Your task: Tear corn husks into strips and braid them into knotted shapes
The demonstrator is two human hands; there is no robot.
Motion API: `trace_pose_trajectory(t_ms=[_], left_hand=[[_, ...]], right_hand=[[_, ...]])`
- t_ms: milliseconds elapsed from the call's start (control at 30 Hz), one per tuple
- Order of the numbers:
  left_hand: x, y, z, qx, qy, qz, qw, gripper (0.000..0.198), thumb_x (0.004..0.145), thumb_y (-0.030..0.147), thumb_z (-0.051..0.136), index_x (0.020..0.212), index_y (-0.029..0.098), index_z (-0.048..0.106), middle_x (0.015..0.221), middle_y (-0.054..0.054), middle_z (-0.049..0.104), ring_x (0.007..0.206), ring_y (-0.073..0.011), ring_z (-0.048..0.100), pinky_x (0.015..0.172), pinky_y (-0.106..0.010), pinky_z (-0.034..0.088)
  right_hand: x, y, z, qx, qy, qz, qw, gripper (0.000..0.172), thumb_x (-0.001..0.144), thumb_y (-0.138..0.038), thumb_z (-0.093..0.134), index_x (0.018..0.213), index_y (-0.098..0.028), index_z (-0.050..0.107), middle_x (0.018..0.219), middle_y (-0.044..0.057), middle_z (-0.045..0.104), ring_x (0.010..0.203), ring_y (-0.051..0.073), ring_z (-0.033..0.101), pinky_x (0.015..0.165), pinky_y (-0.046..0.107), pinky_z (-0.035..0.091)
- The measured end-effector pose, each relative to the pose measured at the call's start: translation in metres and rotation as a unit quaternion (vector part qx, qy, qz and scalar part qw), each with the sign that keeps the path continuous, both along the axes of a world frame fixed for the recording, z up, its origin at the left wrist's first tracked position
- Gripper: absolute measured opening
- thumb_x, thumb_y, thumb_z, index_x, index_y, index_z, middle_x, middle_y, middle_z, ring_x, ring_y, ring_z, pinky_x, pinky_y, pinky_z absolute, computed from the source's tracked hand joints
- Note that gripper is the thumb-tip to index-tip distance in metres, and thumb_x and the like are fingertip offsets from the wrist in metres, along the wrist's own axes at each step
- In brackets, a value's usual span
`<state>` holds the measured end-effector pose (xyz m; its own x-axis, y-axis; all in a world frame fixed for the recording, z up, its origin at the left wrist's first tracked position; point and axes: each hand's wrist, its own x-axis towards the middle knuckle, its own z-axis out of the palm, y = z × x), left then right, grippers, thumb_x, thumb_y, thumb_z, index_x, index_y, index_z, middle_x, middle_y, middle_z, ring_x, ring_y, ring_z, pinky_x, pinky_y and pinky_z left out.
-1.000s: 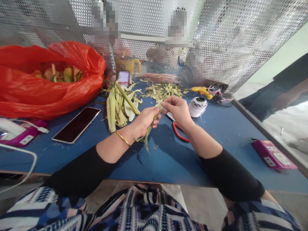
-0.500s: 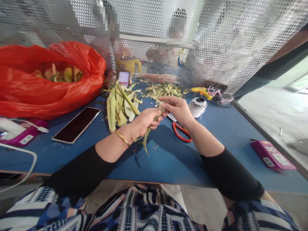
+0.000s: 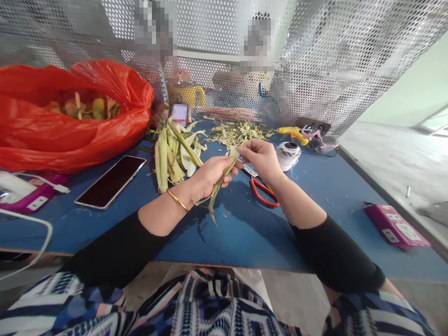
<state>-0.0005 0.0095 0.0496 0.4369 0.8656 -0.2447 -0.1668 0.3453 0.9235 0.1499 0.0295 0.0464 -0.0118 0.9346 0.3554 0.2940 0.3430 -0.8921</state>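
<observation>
Wrapped in my left hand (image 3: 217, 173) is a strip of corn husk (image 3: 220, 185), its pale wide end rising above the thumb and its thin green tails hanging below the palm. My right hand (image 3: 262, 157) pinches the pale end at its right edge between thumb and forefinger. Under my right wrist lie scissors (image 3: 257, 192) with red handles, their blades partly covered by my hands. A spool of white thread (image 3: 287, 156) stands just right of that hand. Left of my hands is a pile of corn husks (image 3: 162, 161).
Shredded husk scraps (image 3: 241, 133) lie at the back, near a yellow glue gun (image 3: 293, 134) and glasses (image 3: 324, 143). A red plastic bag (image 3: 70, 144), a phone (image 3: 111, 182) and a purple power strip (image 3: 397, 225) are on the blue table (image 3: 224, 242). Perforated metal panels (image 3: 210, 28) stand behind.
My right hand has shifted slightly right along the husk's pale end, so more of that end shows. My left hand stays almost in place. The person at the far right is gone from view.
</observation>
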Motion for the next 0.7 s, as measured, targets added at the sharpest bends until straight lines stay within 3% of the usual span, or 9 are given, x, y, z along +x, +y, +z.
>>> trace_pose_trajectory(t_ms=[167,300,400,567,700], left_hand=[[-0.001,0.001,-0.002,0.014,0.005,-0.003,1.0,0.028,0.095,0.018,0.042,0.069,0.014,0.054,0.051,0.006,0.038,0.034,-0.0023,0.026,0.035,-0.014,0.019],[-0.001,0.002,-0.005,0.027,0.025,-0.026,0.999,0.029,0.095,0.02,0.043,0.067,0.015,0.051,0.051,0.007,0.033,0.034,-0.002,0.022,0.035,-0.014,0.015],[-0.001,0.002,-0.007,0.04,0.026,-0.046,0.998,0.028,0.095,0.025,0.047,0.07,0.015,0.054,0.052,0.007,0.034,0.035,-0.0016,0.023,0.036,-0.014,0.015],[-0.004,0.003,-0.004,0.016,0.028,-0.081,0.996,0.03,0.095,0.031,0.05,0.071,0.014,0.058,0.051,0.008,0.029,0.036,-0.0023,0.023,0.037,-0.014,0.02],[-0.008,0.007,0.0,-0.011,0.027,-0.107,0.994,0.034,0.096,0.029,0.048,0.064,0.016,0.051,0.051,0.008,0.027,0.036,-0.0029,0.023,0.039,-0.014,0.03]], right_hand=[[0.0,0.001,0.0,-0.003,0.011,0.007,1.0,0.029,0.071,-0.041,0.074,0.067,-0.02,0.055,0.056,-0.006,0.052,0.049,0.008,0.048,0.051,0.025,0.038],[-0.001,-0.002,0.003,-0.048,0.005,0.087,0.995,0.028,0.072,-0.041,0.073,0.087,-0.02,0.062,0.055,-0.007,0.055,0.047,0.008,0.048,0.047,0.023,0.035],[-0.002,-0.005,0.006,-0.066,-0.009,0.127,0.99,0.029,0.072,-0.044,0.073,0.07,-0.018,0.061,0.051,-0.004,0.056,0.046,0.008,0.046,0.046,0.023,0.034],[0.004,-0.005,0.012,-0.045,0.017,0.064,0.997,0.032,0.069,-0.043,0.076,0.058,-0.018,0.058,0.046,-0.005,0.052,0.042,0.006,0.043,0.042,0.022,0.033],[0.014,-0.003,0.018,-0.013,0.034,0.007,0.999,0.028,0.069,-0.037,0.077,0.058,-0.018,0.058,0.045,-0.006,0.049,0.04,0.006,0.044,0.041,0.021,0.035]])
